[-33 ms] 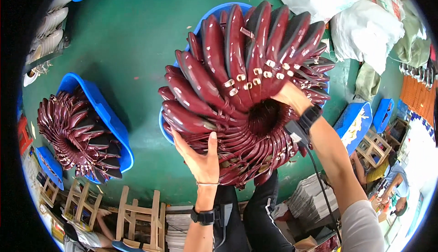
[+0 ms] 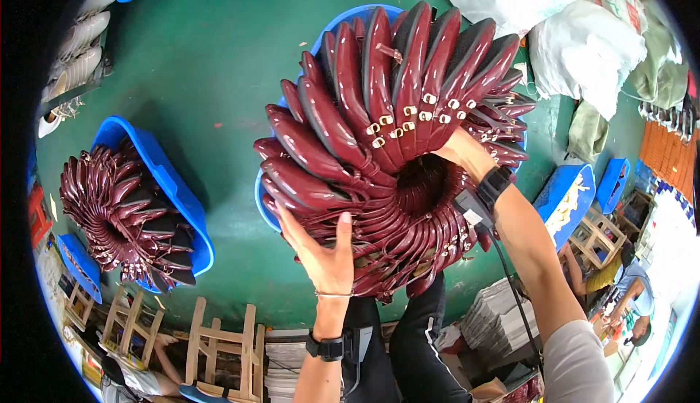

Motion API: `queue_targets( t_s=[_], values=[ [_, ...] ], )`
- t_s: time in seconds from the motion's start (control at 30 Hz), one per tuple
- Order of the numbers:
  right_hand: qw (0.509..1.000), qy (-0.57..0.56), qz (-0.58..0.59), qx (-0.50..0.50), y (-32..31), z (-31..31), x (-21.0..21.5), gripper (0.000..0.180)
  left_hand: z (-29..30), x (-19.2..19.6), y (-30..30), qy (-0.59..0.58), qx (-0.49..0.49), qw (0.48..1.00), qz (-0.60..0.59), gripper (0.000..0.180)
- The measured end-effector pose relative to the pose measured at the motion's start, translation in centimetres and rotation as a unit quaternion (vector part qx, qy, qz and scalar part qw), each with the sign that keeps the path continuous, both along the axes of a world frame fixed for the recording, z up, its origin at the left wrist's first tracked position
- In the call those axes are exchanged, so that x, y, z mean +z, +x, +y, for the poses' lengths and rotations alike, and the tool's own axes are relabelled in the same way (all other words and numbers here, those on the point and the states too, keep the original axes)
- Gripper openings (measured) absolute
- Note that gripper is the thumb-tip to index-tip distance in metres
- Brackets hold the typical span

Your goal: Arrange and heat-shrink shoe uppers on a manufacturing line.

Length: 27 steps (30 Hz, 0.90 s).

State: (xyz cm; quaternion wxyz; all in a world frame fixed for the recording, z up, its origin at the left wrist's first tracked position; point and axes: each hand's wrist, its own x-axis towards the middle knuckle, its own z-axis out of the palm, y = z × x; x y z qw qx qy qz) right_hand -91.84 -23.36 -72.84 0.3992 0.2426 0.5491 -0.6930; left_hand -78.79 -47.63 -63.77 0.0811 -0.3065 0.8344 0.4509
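Observation:
Glossy dark red shoe uppers (image 2: 321,115) with grey linings and small gold buckles are packed side by side into a big ring in front of me. They heap over a blue bin (image 2: 266,206), of which only parts of the rim show. At the ring's lower left, my left hand (image 2: 324,261) is spread, thumb apart, its fingertips against the uppers. My right hand (image 2: 467,153) reaches into the ring from the right, next to the buckled uppers above the dark central hollow. Its fingers are hidden behind them.
Left on the green table (image 2: 233,97) stands another blue bin (image 2: 171,191) with a second ring of red uppers. White sacks (image 2: 583,53) lie at the back right. A blue bin (image 2: 565,202) of pale pieces is at the right. Wooden stools (image 2: 226,345) stand below; people sit at both sides.
The uppers at the ring's upper left have shifted slightly up and to the right, and the buckles have moved a little. My left hand has moved slightly right; my right hand looks nearly still.

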Motion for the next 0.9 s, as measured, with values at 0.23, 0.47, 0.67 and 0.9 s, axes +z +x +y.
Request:
queue_targets(
  t_s=[0.23, 0.47, 0.67, 0.9],
  values=[
    [0.988, -0.017, -0.133, -0.076, 4.3, 2.2, 4.4, 0.044, -1.7, 3.5, 1.6, 0.077, 0.004, 0.997, -0.003, 0.099],
    [0.942, 0.177, -0.074, 0.276, 15.6, 6.8, 16.6, 0.017, -2.5, 18.5, 15.8, 0.139, -0.277, 0.921, -0.235, 0.055],
    [0.772, 0.141, 0.124, 0.607, 20.1, 4.5, 27.3, 0.014, 5.1, 33.5, 31.2, 0.217, -0.317, 0.791, -0.476, 0.058],
    [0.68, 0.024, 0.084, 0.728, 22.3, 3.0, 38.2, 0.015, 27.3, 47.6, 48.4, 0.202, 0.13, 0.896, -0.373, 0.054]
  ],
)
